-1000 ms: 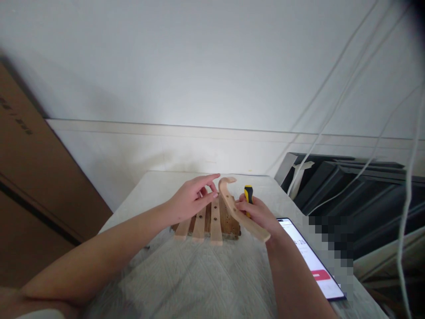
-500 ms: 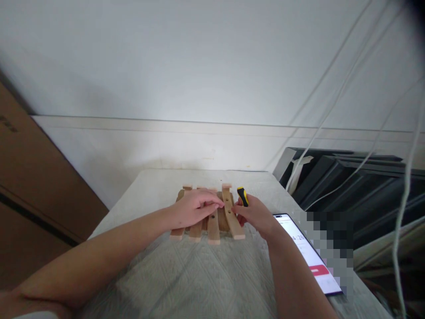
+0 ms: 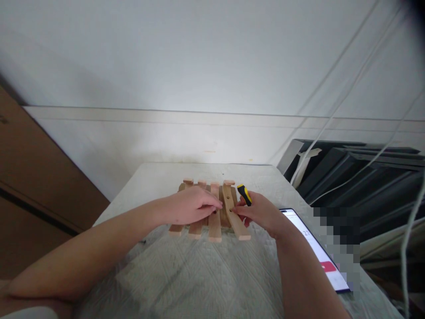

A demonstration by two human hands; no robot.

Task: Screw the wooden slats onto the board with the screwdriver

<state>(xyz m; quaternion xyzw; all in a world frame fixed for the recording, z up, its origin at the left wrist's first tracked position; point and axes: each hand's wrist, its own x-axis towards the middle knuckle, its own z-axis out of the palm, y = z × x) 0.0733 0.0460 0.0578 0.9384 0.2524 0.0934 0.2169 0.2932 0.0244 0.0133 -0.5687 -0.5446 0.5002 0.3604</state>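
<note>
A small wooden rack of several slats (image 3: pixel 215 229) lies across a wooden base on the table. Its rightmost slat (image 3: pixel 237 223) is skewed, with its near end angled right, and dark holes show along it. My right hand (image 3: pixel 255 212) is closed around a screwdriver (image 3: pixel 245 195) whose yellow and black handle sticks up between thumb and fingers; its shaft is hidden. The right fingertips touch the skewed slat by its lower hole. Over the left slats rests my left hand (image 3: pixel 191 206), its thumb and fingers pinched together beside a hole in the slat left of the skewed one.
A phone (image 3: pixel 312 243) with a lit screen lies on the cloth-covered table (image 3: pixel 195 283) at the right, beside my right forearm. Dark panels (image 3: pixel 358 177) lean behind it. White cables (image 3: pixel 347 97) hang at the right. A brown board (image 3: pixel 40 173) stands at the left.
My left fingers have drawn back from the rightmost slat and bent into a pinch over its neighbour. The rightmost slat's near end has swung slightly right. The view has shifted a little.
</note>
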